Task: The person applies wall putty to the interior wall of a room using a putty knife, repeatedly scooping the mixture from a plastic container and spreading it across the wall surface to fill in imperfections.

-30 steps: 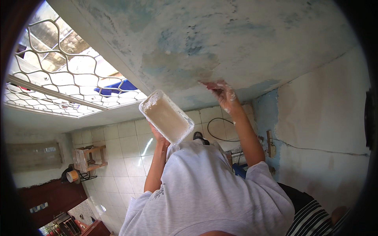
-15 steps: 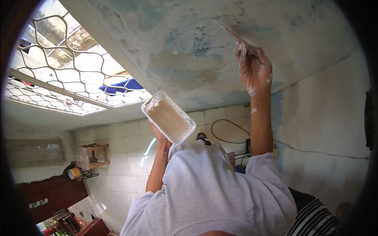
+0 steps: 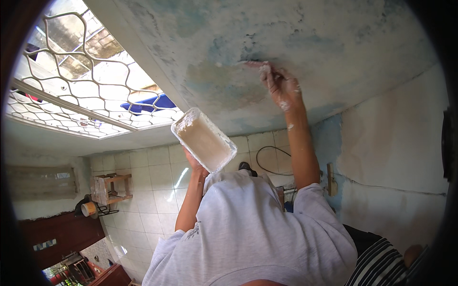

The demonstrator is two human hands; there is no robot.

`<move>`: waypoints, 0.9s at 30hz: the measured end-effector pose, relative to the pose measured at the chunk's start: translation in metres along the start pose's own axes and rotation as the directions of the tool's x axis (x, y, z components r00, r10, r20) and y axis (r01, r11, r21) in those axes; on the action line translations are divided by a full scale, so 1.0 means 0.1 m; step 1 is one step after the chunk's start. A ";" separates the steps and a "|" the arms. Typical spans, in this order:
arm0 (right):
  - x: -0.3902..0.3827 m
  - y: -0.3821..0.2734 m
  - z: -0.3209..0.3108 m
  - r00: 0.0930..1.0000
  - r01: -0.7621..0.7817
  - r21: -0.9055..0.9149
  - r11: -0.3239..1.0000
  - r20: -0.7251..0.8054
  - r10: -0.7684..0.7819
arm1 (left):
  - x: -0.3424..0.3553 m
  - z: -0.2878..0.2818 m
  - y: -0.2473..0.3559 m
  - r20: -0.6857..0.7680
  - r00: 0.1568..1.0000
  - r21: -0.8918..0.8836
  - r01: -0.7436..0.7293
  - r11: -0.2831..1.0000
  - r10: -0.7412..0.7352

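1. Up at the mottled wall (image 3: 310, 50), the right hand (image 3: 284, 90) has its fingers pinched around a thin, reddish scraper (image 3: 255, 63); the blade looks right at the surface, though full contact is hard to tell.
2. Lower and to the left, the left hand (image 3: 194, 164) supports a white rectangular tub (image 3: 222, 164), fingers curled under its side and partly hidden.
3. Here's the danger: that one-handed hold could let the tub tip if the wrist rolls, dropping paste onto the glossy floor tiles (image 3: 160, 178) and making them slick.
4. Watch the blade too! Too steep an angle could score ridges, and smeared fingers might slip on it.
5. Now the textures: matte wall in chalky white and washed-out blue, with a dull, darker patch; white crust caked around the tub's rounded rim, smooth beige inside.
6. Beside all this, wavy bars form the window grille (image 3: 85, 53).
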State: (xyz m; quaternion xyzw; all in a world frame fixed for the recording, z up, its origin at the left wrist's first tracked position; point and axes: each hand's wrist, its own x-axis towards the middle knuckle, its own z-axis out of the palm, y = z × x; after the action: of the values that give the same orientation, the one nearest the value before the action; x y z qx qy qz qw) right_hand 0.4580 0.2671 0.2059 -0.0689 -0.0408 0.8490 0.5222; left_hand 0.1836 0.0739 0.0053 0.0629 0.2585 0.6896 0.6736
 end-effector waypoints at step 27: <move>-0.02 0.73 -0.97 0.150 0.014 -0.954 -0.299 0.298 -0.943 | 0.35 -0.22 0.47 0.000 0.997 0.215 0.079 0.973 -0.081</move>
State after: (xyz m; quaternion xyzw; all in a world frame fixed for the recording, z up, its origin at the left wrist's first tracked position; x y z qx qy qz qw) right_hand 0.4098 0.2317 0.1000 -0.6513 -0.3721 0.0569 0.6589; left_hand 0.1290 0.1035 -0.0017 0.1276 0.3309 0.6297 0.6912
